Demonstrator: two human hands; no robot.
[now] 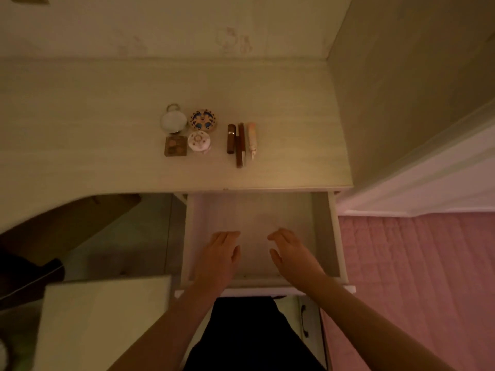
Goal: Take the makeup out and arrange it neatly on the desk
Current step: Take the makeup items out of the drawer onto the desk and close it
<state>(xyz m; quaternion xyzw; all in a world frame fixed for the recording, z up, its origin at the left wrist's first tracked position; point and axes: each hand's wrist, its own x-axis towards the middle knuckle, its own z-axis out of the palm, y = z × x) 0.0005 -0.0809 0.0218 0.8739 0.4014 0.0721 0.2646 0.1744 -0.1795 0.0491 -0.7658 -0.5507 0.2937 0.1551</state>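
Since the white pull-out drawer (322, 231) shows only bare liner (254, 210), everything you had to take out looks to be up on the pale wood-grain desk (80, 129), well apart from both hands.

Left block, 2x2, items nearly touching:
- white round compact w/ metal ring (173, 120)
- round tin w/ blue-and-gold patterned lid (203, 119)
- square brown eyeshadow palette (175, 145)
- pale pink round pot (199, 141)

Right of it, 3 tubes lying parallel, side by side:
- short brown lipstick tube (231, 139)
- slim dark brown tube (240, 145)
- pale pink tube (251, 140)

Left hand (219, 253): palm down over drawer floor, fingers straight and close together, holding nothing. Right hand (292, 253): fingers loosely curved, thumb apart, also empty. Can't tell if either touches the liner.

Handling, my est.: all light, rigid plastic/metal shells, glossy so prob slippery.
- Compacts + palette: pinch across the rim, thumb vs fingers. Hinged lids and pressed powder prob fragile, so don't drop.
- Tubes: round, will roll if nudged. Pinch mid-length.

Desk top looks matte and flat.
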